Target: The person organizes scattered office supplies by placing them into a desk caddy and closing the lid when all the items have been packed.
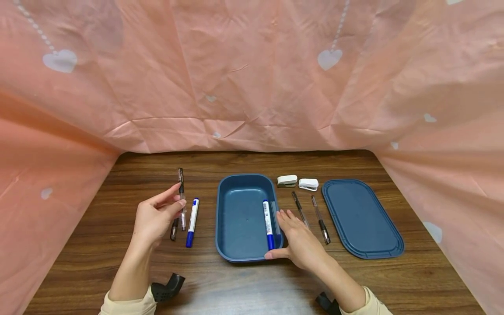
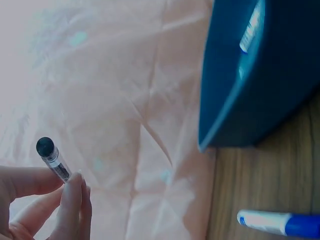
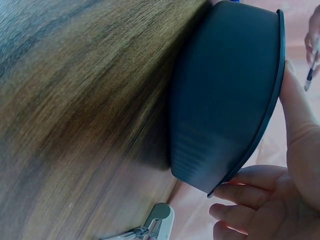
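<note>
My left hand (image 1: 154, 218) pinches a clear gel pen (image 1: 181, 177) with a dark end between thumb and fingers, above the table left of the box. Beneath it lies another dark-tipped pen (image 1: 174, 229), partly hidden by the hand. Just right of that is a white marker with a blue cap (image 1: 192, 223). With fingers spread and fairly straight, my right hand (image 1: 301, 243) touches the rim of the blue plastic box (image 1: 236, 227) at its right side and near corner. Inside the box, along its right wall, rests a second blue-capped marker (image 1: 268, 223).
Two small white staplers (image 1: 287, 180) stand behind the box's right corner. Two black pens (image 1: 320, 221) lie right of my right hand. The blue lid (image 1: 364, 218) is flat farther right. Pink heart-patterned cloth (image 1: 244, 87) surrounds the wooden table's back and sides.
</note>
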Demonstrator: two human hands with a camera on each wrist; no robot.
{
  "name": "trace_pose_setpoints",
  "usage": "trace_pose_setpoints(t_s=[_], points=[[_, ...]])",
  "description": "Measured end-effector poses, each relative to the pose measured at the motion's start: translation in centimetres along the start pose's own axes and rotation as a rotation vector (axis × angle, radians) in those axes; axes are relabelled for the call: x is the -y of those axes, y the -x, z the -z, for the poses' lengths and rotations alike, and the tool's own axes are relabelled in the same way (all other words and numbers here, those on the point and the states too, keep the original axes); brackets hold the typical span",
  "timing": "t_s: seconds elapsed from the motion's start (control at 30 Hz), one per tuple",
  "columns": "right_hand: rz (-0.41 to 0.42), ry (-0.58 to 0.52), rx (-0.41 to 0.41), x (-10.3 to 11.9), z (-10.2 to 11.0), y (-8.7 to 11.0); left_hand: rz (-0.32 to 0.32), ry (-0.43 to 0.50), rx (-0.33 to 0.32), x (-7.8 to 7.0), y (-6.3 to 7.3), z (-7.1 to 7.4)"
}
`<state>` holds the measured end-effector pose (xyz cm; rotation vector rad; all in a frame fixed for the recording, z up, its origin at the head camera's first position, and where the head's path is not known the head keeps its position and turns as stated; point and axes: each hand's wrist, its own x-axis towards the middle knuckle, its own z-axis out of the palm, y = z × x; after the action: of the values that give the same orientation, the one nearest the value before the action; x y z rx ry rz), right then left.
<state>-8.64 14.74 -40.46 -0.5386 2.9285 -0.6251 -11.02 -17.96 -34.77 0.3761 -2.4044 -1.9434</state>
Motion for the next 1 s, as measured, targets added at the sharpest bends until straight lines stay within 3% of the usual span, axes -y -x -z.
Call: trace_pose_setpoints(t_s=[0.2,0.37,0.67,0.83,1.0], points=[[-0.008,-0.006,0.007,0.1,0.1,0.0,-0.056,0.027,0.009,-1.1,0.9,-2.0],[-0.013,-0.004,0.006,0.1,0.1,-0.1,-0.104,0.032,0.039,-1.0,1.2,-4.6],[-0.013,-0.014,-0.005,0.1,0.0,-0.1,-0.057,0.083,0.102,0.9,0.9,-9.7],[-0.015,-0.02,-0.018,0.2,0.0,-0.1,-0.053,0.12,0.149,1.9,0.9,-11.6],[-0.028,-0.021,-0.017,0.2,-0.1,-0.1,-0.04,0.075,0.166,3.0,1.0,-13.3]])
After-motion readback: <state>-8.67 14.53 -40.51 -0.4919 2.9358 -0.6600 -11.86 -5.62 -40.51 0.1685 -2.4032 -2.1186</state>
